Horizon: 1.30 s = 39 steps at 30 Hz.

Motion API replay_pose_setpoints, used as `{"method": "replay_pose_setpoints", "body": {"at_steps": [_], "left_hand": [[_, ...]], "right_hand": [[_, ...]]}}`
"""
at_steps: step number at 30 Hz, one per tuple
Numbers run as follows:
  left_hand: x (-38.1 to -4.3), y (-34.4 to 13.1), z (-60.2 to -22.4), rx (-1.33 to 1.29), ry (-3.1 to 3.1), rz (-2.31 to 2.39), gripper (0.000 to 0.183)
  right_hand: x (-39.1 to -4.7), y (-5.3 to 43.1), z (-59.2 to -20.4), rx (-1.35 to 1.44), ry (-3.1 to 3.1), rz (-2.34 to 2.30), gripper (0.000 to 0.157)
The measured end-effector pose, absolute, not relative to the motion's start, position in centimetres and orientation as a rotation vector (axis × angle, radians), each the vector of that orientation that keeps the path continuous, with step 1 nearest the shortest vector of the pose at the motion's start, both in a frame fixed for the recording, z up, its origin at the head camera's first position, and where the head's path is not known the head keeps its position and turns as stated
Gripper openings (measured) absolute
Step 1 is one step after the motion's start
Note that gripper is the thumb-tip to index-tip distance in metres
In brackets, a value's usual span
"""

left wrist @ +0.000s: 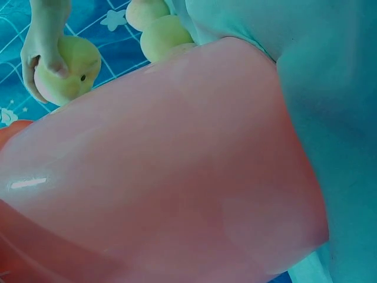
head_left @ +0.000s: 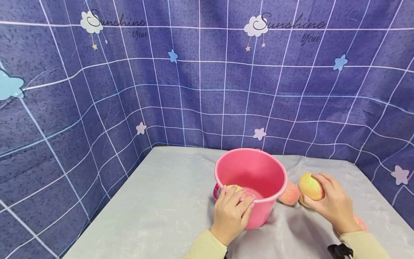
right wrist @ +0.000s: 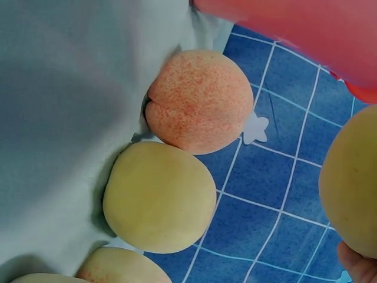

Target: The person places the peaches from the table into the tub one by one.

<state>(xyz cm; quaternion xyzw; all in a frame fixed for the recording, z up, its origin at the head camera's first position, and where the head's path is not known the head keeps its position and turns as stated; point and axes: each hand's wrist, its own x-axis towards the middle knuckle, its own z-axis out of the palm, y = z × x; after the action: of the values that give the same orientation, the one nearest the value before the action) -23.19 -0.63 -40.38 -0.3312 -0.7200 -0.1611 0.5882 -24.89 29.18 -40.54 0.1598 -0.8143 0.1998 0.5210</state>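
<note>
A pink bucket [head_left: 250, 172] stands upright near the middle of the table. My left hand [head_left: 230, 216] grips its near rim, fingers over the edge and thumb against the outer wall. Just past those fingers, the top of a yellow peach [head_left: 235, 187] shows inside the bucket, mostly hidden. My right hand [head_left: 336, 199] holds a yellow peach with a pinkish blush [head_left: 311, 186] to the right of the bucket, thumb and fingers round it. The left wrist view is filled by the bucket's outer wall [left wrist: 165, 159], with my right hand [left wrist: 44, 53] and its peach behind.
A reddish peach [head_left: 289, 195] sits beside the bucket on the grey cloth-covered table [head_left: 155, 205]. Next to it lies a yellow peach [right wrist: 159, 197], with another blushed peach [right wrist: 123, 266] close by. A blue checked curtain [head_left: 210, 79] stands behind and at both sides.
</note>
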Motion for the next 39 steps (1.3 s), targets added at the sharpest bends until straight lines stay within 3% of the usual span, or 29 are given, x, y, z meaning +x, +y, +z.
{"method": "replay_pose_setpoints", "body": {"at_steps": [19,23,29,39], "left_hand": [[-23.3,-0.5,-40.3,-0.776,-1.673,-0.375,0.028],[-23.3,-0.5,-40.3,-0.777,-1.672,-0.377,0.028],[-23.3,-0.5,-40.2,-0.777,-1.669,-0.38,0.028],[-23.2,-0.5,-40.3,-0.774,-1.68,-0.377,0.028]], "right_hand": [[-25.9,28.7,-39.0,0.452,-1.843,0.501,0.075],[-25.9,28.7,-38.6,0.45,-1.891,0.507,0.075],[-25.5,28.9,-37.8,0.437,-2.01,0.504,0.062],[-24.8,28.6,-36.4,0.356,-2.193,0.504,0.062]]}}
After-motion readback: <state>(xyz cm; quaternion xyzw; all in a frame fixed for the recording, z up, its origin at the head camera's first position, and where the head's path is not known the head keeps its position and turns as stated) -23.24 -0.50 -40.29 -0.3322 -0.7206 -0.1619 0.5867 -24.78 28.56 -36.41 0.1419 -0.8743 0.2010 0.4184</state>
